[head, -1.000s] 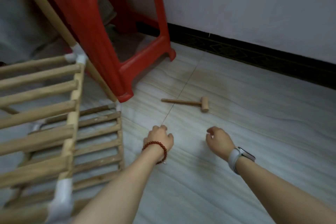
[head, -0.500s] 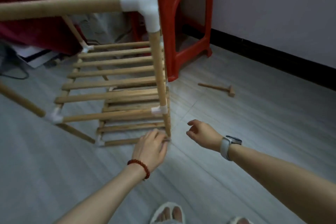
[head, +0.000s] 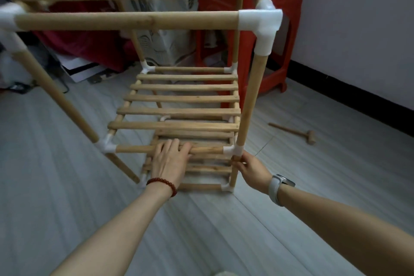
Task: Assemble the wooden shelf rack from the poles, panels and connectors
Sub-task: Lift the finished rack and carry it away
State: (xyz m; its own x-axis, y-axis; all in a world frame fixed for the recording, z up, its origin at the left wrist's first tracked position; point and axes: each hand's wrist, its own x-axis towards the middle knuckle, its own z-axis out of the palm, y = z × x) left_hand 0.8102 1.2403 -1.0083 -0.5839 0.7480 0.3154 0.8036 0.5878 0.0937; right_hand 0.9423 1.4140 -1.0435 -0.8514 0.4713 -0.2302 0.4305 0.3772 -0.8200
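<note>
The wooden shelf rack (head: 179,98) stands upright on the grey floor, with slatted panels at three levels, round poles and white plastic connectors (head: 262,27). My left hand (head: 171,159) lies over the middle tier's front rail, fingers curled over it. My right hand (head: 251,168) pinches the front right pole just below the middle white connector (head: 233,151). A small wooden mallet (head: 295,133) lies on the floor to the right of the rack.
A red plastic stool (head: 282,47) stands behind the rack against the white wall with its black baseboard (head: 358,98). Red cloth, a white box and a fan sit behind on the left. Open floor lies in front of me.
The view rose from the floor to the whole rack. My left hand moved up from the bottom corner onto the middle rail, and my right hand closed on the front right pole.
</note>
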